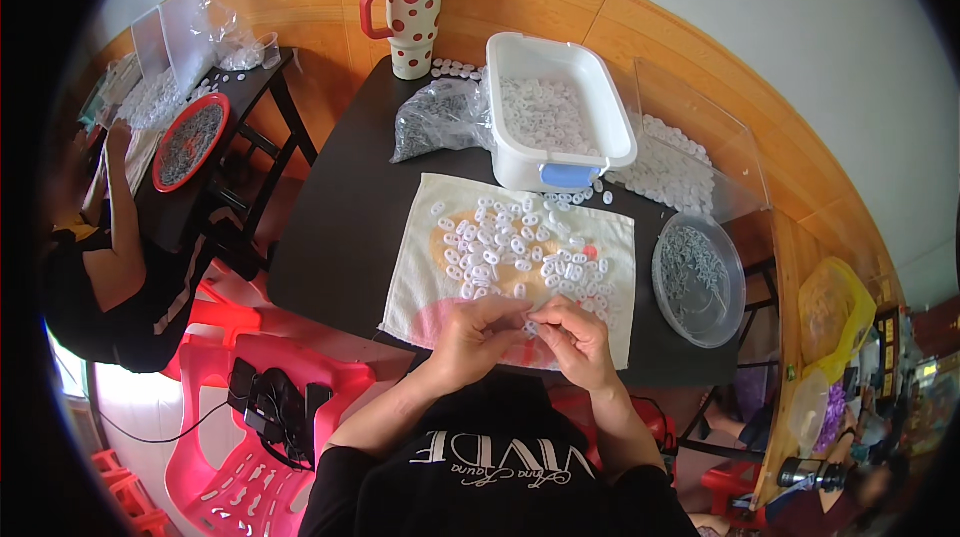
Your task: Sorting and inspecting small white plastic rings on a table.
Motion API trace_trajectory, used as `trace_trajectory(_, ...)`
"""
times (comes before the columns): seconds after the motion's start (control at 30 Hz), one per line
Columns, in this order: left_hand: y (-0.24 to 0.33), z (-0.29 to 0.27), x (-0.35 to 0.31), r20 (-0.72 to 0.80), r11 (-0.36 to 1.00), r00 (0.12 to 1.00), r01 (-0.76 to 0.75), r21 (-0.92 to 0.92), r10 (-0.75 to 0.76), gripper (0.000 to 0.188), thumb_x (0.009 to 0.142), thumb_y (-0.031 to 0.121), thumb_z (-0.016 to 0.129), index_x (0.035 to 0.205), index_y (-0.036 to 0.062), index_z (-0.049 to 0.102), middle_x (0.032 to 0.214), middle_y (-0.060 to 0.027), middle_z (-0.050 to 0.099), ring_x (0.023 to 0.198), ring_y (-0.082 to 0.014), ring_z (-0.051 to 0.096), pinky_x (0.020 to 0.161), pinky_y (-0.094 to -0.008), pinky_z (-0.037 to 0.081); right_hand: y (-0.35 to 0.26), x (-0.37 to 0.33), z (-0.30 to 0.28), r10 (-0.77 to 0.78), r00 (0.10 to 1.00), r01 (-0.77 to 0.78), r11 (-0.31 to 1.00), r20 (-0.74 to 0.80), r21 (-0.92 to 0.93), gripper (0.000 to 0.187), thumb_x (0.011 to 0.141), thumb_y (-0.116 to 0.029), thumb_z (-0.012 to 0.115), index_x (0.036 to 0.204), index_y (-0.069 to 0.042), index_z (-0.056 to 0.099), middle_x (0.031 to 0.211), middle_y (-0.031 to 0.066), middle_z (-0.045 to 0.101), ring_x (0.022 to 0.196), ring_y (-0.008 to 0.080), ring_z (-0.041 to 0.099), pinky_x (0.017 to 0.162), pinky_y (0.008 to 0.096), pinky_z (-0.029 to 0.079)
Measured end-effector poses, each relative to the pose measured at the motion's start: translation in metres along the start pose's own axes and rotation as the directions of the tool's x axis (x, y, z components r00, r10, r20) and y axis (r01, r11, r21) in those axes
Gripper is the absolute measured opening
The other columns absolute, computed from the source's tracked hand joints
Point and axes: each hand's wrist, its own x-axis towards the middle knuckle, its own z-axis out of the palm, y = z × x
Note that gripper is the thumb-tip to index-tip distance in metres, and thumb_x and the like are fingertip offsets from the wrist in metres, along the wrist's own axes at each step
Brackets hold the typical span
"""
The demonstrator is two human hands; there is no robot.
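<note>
Above the near edge of a towel (405, 277), my left hand (475, 339) and my right hand (578, 341) meet at the fingertips. Both are closed in a pinch around a small white oval plastic piece (531, 328), partly covered by my fingers. Whether a smaller part is pinched along with it, I cannot tell. Just beyond my hands, a loose pile of similar white oval pieces (490, 242), many with two holes, lies spread over the towel.
A white tub (505, 162) of white pieces stands behind the towel, beside a clear bag of small grey parts (440, 122). On the right is a clear round tray (738, 312) of grey parts. A spotted tumbler (412, 22) stands far back. Another person (110, 257) sits left.
</note>
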Motion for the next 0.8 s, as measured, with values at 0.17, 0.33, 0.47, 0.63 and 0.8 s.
trace_trajectory(0.17,0.011,0.004,0.008,0.023,0.917,0.980,-0.194,0.348,0.199,0.034,0.080,-0.005,0.067,0.113,0.0006,0.067,0.086,-0.0158,0.065,0.078,-0.0305,0.067,0.065,-0.0376,0.051,0.002,0.000,0.000,-0.084,0.996,0.088,0.984,0.033,-0.153,0.021,0.083,0.013,0.059,0.101,0.003,0.067,0.089,0.0116,0.063,0.079,0.0236,0.061,0.069,0.0315,0.048)
trace_trajectory(0.33,0.004,0.007,0.012,0.066,0.831,0.957,-0.280,0.482,0.284,0.027,0.078,-0.005,0.060,0.104,0.0000,0.066,0.085,-0.0204,0.064,0.078,-0.0415,0.063,0.066,-0.0471,0.050,0.006,-0.003,0.005,-0.095,0.995,0.098,0.944,0.025,-0.316,0.026,0.077,0.015,0.056,0.098,0.002,0.065,0.092,0.0135,0.063,0.084,0.0318,0.063,0.070,0.0383,0.051)
trace_trajectory(0.47,0.005,0.008,0.009,0.069,0.803,0.948,-0.300,0.515,0.310,0.028,0.075,-0.007,0.059,0.102,-0.0009,0.065,0.087,-0.0200,0.063,0.078,-0.0411,0.062,0.067,-0.0475,0.049,0.006,-0.002,0.004,-0.163,0.985,0.174,0.906,0.063,-0.387,0.030,0.071,0.016,0.057,0.095,0.001,0.067,0.088,0.0112,0.065,0.080,0.0298,0.064,0.067,0.0364,0.052)
trace_trajectory(0.63,0.008,-0.003,0.010,0.122,0.818,0.954,-0.297,0.492,0.274,0.031,0.076,-0.007,0.065,0.107,-0.0021,0.068,0.090,-0.0179,0.068,0.085,-0.0374,0.064,0.074,-0.0417,0.053,0.005,-0.001,0.004,-0.164,0.983,0.183,0.894,0.082,-0.409,0.029,0.069,0.015,0.058,0.093,0.001,0.067,0.087,0.0106,0.064,0.081,0.0301,0.064,0.067,0.0368,0.052)
trace_trajectory(0.8,0.009,-0.005,0.010,0.124,0.833,0.952,-0.304,0.463,0.279,0.026,0.080,-0.005,0.067,0.106,-0.0028,0.068,0.091,-0.0178,0.069,0.084,-0.0366,0.065,0.074,-0.0411,0.053,0.010,-0.004,0.007,-0.133,0.991,0.122,0.913,-0.002,-0.390,0.030,0.067,0.017,0.059,0.091,0.000,0.067,0.089,0.0106,0.066,0.078,0.0295,0.065,0.066,0.0368,0.052)
